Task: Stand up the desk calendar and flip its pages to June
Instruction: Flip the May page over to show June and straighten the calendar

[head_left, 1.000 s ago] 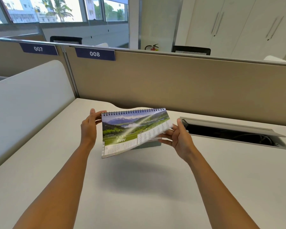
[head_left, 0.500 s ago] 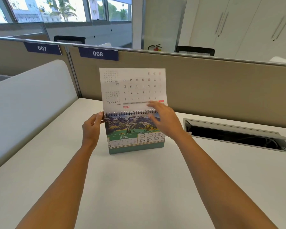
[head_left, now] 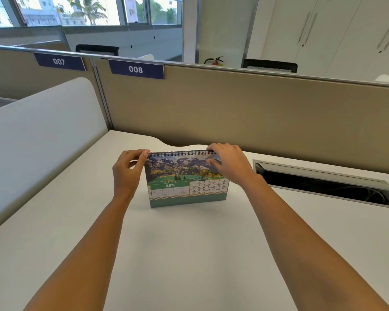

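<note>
Both hands pinch the top corners, left hand (head_left: 127, 170) at the left end and right hand (head_left: 230, 164) at the right, of the desk calendar (head_left: 186, 179) standing mid-desk (head_left: 189, 254) showing June; it looks light, tippable card, best steadied at the spiral edge.

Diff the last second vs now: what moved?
The May page went up and over the coil to the back; the calendar now stands on the desk showing June. Right hand moved from the page to the top right corner. Left hand stayed at the top left corner.
</note>
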The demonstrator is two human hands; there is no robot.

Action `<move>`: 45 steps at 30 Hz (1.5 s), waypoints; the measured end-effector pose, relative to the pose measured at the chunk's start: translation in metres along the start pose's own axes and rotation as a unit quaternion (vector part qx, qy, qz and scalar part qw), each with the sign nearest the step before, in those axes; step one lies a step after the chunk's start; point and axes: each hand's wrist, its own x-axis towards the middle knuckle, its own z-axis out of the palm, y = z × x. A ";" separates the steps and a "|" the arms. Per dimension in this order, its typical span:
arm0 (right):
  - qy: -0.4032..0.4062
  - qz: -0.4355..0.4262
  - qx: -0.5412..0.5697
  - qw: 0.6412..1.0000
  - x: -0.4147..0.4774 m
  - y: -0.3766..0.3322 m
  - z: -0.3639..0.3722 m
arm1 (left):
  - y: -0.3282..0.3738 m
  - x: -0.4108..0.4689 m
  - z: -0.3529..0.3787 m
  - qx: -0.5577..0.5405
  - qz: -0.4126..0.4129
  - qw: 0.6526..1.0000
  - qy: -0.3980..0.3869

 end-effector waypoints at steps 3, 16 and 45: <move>-0.007 0.003 -0.001 1.000 0.000 0.000 0.001 | 0.000 -0.001 0.001 0.001 -0.010 1.000 0.002; -0.020 -0.001 -0.024 0.999 0.001 -0.003 0.001 | 0.002 -0.004 0.002 0.007 -0.018 1.000 0.009; -0.006 0.224 0.295 0.929 -0.024 0.035 0.001 | 0.000 -0.006 0.000 -0.001 -0.049 0.998 -0.032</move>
